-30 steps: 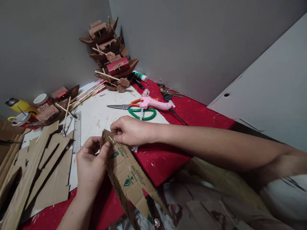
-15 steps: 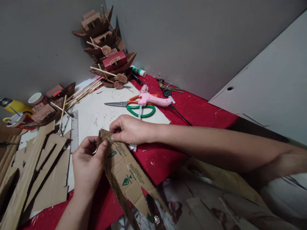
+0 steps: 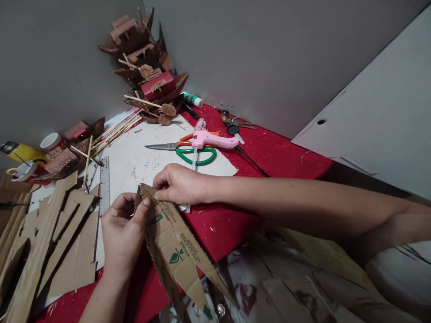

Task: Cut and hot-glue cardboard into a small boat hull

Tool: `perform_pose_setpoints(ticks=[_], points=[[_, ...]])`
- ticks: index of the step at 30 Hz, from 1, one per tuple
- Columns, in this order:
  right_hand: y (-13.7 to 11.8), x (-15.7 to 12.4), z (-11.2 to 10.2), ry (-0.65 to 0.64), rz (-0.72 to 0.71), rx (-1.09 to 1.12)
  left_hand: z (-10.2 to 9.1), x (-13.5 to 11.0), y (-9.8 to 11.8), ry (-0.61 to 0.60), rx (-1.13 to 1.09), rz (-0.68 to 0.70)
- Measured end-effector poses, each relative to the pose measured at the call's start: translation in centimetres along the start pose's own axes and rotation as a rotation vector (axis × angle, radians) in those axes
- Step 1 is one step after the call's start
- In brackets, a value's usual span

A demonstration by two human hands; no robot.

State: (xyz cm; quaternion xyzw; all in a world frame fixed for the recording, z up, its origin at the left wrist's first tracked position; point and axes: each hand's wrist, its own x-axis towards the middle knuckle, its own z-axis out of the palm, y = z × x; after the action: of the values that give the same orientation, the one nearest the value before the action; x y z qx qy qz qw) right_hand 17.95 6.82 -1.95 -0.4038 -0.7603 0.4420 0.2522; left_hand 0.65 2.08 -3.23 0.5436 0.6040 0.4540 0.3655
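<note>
"Lettering on that corrugated cardboard cutout?"
"Green print and symbols, too small to read."
"Which way does it point?"
"Held lengthwise over the red tabletop's near edge, notched tips pointing off it; brown, folded, creased."
"And the fingers?"
"Left hand pinches its far end's left side; right hand grips that end's right edge."

We see a left hand and a right hand, both bare, with bare forearms. At the near right, we see white cloth with thin dark lines; we can't tell if it's a sleeve. Along the near side, we see pale clothes with dark red-brown patches and a shiny, round button or bead.
</note>
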Motion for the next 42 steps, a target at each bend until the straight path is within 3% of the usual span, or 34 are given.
perform_pose_setpoints(ticks=[11, 27, 35, 42], points=[[0.1, -0.3, 0.1, 0.068, 0.002, -0.123, 0.4, -0.4, 0.3, 0.043, 0.146, 0.064], [-1.0, -0.9, -0.3, -0.02, -0.021, -0.266, 0.5, -0.7, 0.0, 0.097, 0.167, 0.138], [-0.8, -1.1, -0.6, -0.095, 0.006, -0.204, 0.9, -1.0, -0.5, 0.1, 0.147, 0.13], [-0.5, -0.9, -1.1, -0.179, -0.035, -0.246, 1.2, -1.5, 0.0, 0.025, 0.102, 0.121]])
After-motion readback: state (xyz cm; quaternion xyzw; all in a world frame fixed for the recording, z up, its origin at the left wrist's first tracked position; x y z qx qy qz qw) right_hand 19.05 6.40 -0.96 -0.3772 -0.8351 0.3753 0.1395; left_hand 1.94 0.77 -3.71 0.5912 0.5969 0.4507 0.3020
